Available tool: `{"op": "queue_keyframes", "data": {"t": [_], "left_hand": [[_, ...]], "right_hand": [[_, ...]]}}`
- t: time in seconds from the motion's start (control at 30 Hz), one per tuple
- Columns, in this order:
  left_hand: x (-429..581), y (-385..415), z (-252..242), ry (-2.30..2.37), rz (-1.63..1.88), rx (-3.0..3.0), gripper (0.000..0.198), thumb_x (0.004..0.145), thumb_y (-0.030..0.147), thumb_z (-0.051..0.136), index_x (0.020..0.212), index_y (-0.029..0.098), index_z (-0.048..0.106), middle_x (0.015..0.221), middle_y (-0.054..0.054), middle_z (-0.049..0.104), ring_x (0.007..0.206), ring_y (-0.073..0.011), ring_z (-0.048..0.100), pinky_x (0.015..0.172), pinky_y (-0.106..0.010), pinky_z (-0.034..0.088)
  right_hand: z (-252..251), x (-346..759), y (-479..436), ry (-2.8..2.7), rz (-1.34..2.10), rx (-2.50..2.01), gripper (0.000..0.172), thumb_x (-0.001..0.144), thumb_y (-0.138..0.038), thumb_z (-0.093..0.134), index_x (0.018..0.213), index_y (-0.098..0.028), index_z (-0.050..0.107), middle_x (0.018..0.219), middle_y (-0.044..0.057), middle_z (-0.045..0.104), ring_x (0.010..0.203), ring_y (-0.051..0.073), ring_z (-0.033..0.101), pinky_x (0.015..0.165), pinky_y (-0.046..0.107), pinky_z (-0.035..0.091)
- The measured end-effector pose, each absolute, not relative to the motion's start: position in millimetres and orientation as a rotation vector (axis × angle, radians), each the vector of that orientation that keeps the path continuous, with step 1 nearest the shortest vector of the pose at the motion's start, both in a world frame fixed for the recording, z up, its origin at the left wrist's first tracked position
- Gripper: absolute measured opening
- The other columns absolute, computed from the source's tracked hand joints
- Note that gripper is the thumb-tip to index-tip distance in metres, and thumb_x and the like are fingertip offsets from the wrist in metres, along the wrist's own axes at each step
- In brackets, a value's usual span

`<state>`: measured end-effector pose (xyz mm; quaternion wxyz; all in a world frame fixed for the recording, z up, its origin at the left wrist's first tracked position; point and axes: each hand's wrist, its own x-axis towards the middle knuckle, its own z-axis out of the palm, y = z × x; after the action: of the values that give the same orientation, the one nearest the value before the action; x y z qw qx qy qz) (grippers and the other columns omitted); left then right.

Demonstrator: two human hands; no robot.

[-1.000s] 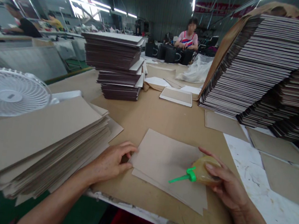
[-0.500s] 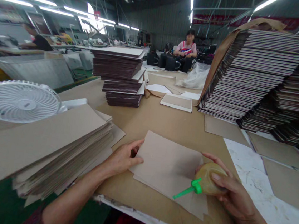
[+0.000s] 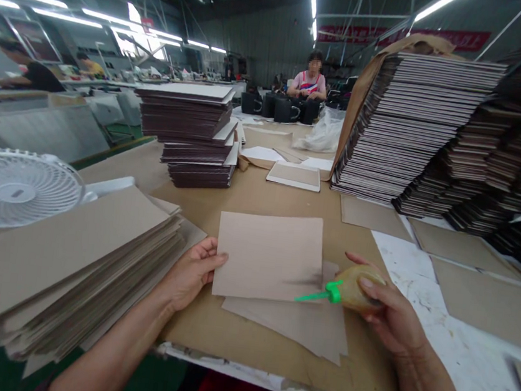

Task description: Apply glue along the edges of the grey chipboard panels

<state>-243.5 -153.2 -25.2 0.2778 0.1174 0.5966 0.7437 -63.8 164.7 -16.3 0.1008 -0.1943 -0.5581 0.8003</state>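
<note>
My left hand (image 3: 194, 271) pinches the left edge of a grey-brown cardboard sheet (image 3: 268, 253), thumb on top and fingers beneath. Under that sheet, more cardboard sheets (image 3: 283, 327) lie at an angle on the brown table covering. My right hand (image 3: 388, 310) is wrapped round a soft glue bottle (image 3: 357, 287) with yellowish contents, tipped on its side. Its green nozzle (image 3: 312, 295) points left, over the lower right part of the held sheet. Whether the nozzle's tip touches the sheet I cannot tell.
A leaning stack of cardboard (image 3: 108, 253) and a white fan (image 3: 19, 190) are at the left. Dark-edged board stacks (image 3: 186, 140) stand behind, with a tall one (image 3: 418, 132) at the right. A person (image 3: 308, 85) sits beyond black items (image 3: 284, 109).
My left hand has pulled the top sheet away from the ones beneath and turned it square to me. My right hand has brought the bottle's nozzle over its lower edge. The view has shifted slightly.
</note>
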Motion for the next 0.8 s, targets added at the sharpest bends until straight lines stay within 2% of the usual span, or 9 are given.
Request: {"op": "queue_keyframes", "data": {"t": [0.23,0.37,0.43,0.53,0.6,0.7,0.8], "left_hand": [[-248,-148,-24,1.537,2.175,0.262,0.032,0.075,0.025,0.075,0.100,0.019,0.057,0.088,-0.003,0.070,0.072,-0.0151,0.066,0.066,-0.027,0.055],[-251,-138,-11,1.484,2.354,0.201,0.032,0.069,0.019,0.079,0.094,0.020,0.058,0.081,0.003,0.067,0.060,-0.0083,0.062,0.056,-0.017,0.052],[-253,-131,-4,1.437,2.409,0.164,0.031,0.068,0.016,0.079,0.091,0.021,0.058,0.077,0.006,0.065,0.055,-0.0063,0.059,0.050,-0.014,0.049],[-252,-116,3,1.318,2.447,0.133,0.030,0.066,0.010,0.078,0.086,0.020,0.057,0.080,0.004,0.066,0.069,-0.0094,0.065,0.057,-0.016,0.052],[-245,-103,3,1.239,2.435,0.072,0.028,0.065,0.008,0.077,0.079,0.019,0.055,0.078,0.003,0.065,0.075,-0.0113,0.067,0.061,-0.018,0.053],[-226,-80,1,1.190,2.371,0.001,0.028,0.066,0.008,0.077,0.075,0.018,0.052,0.072,0.003,0.065,0.066,-0.0094,0.064,0.058,-0.017,0.053],[-198,-60,-1,1.167,2.317,0.022,0.028,0.066,0.009,0.077,0.073,0.017,0.051,0.070,0.003,0.065,0.062,-0.0096,0.063,0.058,-0.019,0.053]], "right_hand": [[-12,-60,174,-1.284,2.389,-0.569,0.049,0.070,-0.033,0.073,0.116,-0.017,0.064,0.084,0.006,0.062,0.049,0.006,0.040,0.031,0.012,0.026],[-14,-57,175,-1.276,2.414,-0.544,0.046,0.068,-0.035,0.073,0.110,-0.017,0.067,0.091,0.009,0.065,0.048,0.007,0.042,0.030,0.012,0.025],[-14,-57,173,-1.344,2.431,-0.517,0.042,0.068,-0.035,0.073,0.107,-0.018,0.068,0.098,0.010,0.066,0.052,0.009,0.047,0.030,0.012,0.025],[-7,-57,162,-1.524,2.440,-0.400,0.039,0.074,-0.036,0.068,0.110,-0.020,0.067,0.116,0.011,0.063,0.061,0.011,0.054,0.032,0.013,0.027],[2,-60,150,-1.614,2.436,-0.312,0.044,0.075,-0.037,0.067,0.117,-0.022,0.064,0.119,0.010,0.061,0.067,0.013,0.058,0.036,0.015,0.034],[21,-66,133,-1.661,2.444,-0.242,0.056,0.070,-0.038,0.070,0.123,-0.024,0.060,0.102,0.007,0.066,0.075,0.019,0.061,0.049,0.022,0.047],[35,-73,125,-1.669,2.453,-0.227,0.060,0.066,-0.038,0.073,0.123,-0.024,0.060,0.089,0.004,0.066,0.074,0.020,0.062,0.058,0.027,0.050]]}}
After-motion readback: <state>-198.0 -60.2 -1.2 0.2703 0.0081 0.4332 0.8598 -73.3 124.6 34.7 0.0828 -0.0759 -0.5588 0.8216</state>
